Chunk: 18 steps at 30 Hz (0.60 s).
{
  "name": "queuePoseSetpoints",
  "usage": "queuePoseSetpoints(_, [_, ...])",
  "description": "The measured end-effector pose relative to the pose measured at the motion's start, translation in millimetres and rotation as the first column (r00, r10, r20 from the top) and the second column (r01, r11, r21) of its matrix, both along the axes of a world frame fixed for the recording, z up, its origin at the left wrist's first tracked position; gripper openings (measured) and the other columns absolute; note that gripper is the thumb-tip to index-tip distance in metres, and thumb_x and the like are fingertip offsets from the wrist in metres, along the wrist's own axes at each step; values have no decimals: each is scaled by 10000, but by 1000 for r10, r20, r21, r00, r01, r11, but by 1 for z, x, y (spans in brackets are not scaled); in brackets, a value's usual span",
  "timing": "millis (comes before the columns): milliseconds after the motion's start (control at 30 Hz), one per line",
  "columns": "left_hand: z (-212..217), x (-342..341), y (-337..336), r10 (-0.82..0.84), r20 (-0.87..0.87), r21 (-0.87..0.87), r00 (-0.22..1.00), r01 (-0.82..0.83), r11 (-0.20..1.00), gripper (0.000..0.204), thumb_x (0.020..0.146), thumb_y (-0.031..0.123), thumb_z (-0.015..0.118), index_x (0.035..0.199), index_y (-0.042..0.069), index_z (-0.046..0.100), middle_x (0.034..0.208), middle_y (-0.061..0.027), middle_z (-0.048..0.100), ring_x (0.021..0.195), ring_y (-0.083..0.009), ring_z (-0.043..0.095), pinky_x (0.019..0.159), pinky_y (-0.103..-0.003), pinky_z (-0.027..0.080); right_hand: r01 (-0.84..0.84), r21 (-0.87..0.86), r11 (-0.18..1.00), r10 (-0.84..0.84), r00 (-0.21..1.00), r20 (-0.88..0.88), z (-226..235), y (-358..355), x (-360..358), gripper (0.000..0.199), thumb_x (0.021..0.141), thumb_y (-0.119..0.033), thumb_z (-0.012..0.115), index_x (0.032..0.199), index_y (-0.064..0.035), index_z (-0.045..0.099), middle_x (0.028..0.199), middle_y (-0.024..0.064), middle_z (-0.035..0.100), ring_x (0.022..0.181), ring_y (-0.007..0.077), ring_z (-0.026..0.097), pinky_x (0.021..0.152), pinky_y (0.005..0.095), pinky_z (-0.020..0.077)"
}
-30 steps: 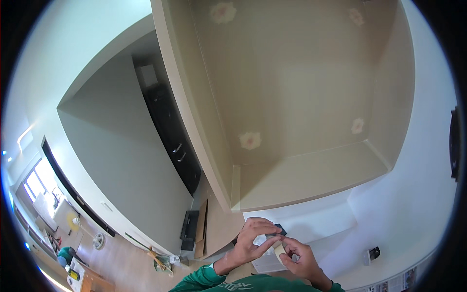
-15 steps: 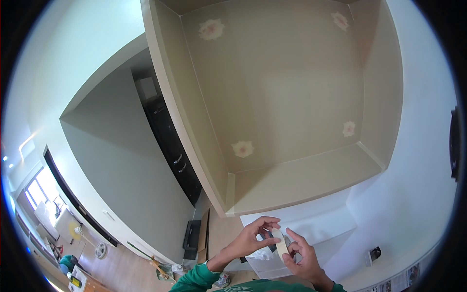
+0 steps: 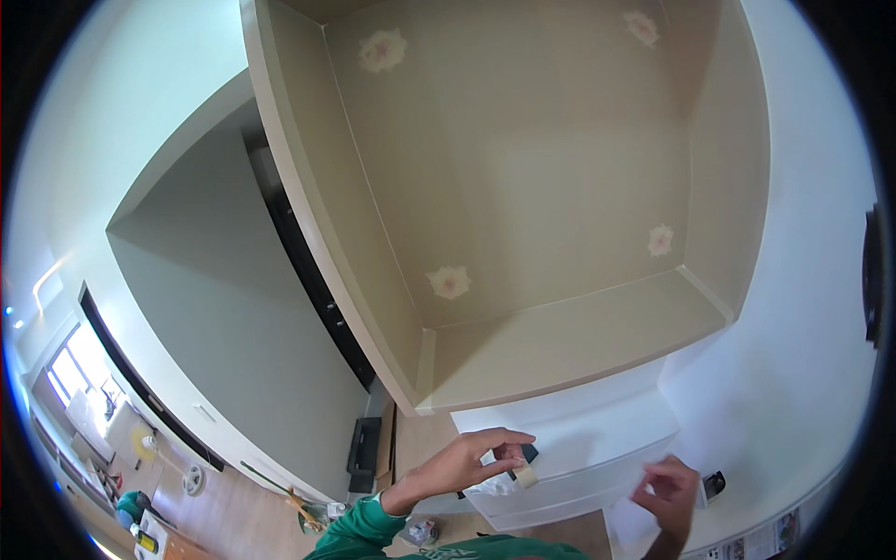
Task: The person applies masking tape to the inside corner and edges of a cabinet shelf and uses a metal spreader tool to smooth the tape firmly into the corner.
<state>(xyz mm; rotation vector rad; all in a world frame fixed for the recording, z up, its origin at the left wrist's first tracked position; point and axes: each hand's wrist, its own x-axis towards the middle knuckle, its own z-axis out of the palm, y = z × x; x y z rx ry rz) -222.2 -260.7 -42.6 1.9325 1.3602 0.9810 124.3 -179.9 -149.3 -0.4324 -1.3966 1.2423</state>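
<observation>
My left hand (image 3: 476, 459) pinches a small piece between thumb and fingers, just below the front edge of a beige open box-like recess (image 3: 569, 364). A dark block-like part (image 3: 530, 453) shows at its fingertips, and a cream strip (image 3: 525, 477) hangs below the thumb; how the two join is hidden. To the right, apart from it, my right hand (image 3: 668, 491) is raised with curled fingers over a white surface. Motion smears those fingers, so whether they hold anything does not show. Rough pale patches with pinkish centres, one of them low on the left (image 3: 449, 282), mark the recess's back panel.
Below the recess stands a white stepped unit (image 3: 560, 495). A small dark fitting (image 3: 714, 485) sits near my right hand. Down left are a black box (image 3: 364, 453), a clear plastic bag (image 3: 422, 532), and a fan (image 3: 193, 481) on the wooden floor. Newspaper (image 3: 761, 541) lies lower right.
My right hand has left the cream strip and moved right. My left hand keeps the piece, now turned with less of the strip showing. The view has shifted slightly.
</observation>
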Motion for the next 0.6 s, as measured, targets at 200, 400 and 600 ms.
queuePoseSetpoints(200, [-2,-6,3,-54,-152,-1,987,54,999,418,937,81,701,1349,85,631,1026,-101,717,903,-218,689,806,-360,559,435,61,898,-404,764,504,-38,-9,39,140,720,39,793,818,0,701,676,64,601,627,149,626,552,245,475])
queuePoseSetpoints(400, [10,-4,-2,-138,-200,67,970,154,986,419,917,56,708,1329,63,638,1019,-108,722,884,-256,697,788,-377,568,-11,-408,913,135,951,278,-48,-30,9,95,842,-60,695,848,35,686,769,104,675,784,166,652,746,322,521])
queuePoseSetpoints(600, [52,7,6,-89,-324,353,942,208,912,351,925,128,706,1270,69,677,898,-137,688,813,-312,662,744,-409,548,-94,289,953,27,973,228,40,4,-63,442,792,-229,796,1149,0,668,967,136,695,841,248,623,792,358,509])
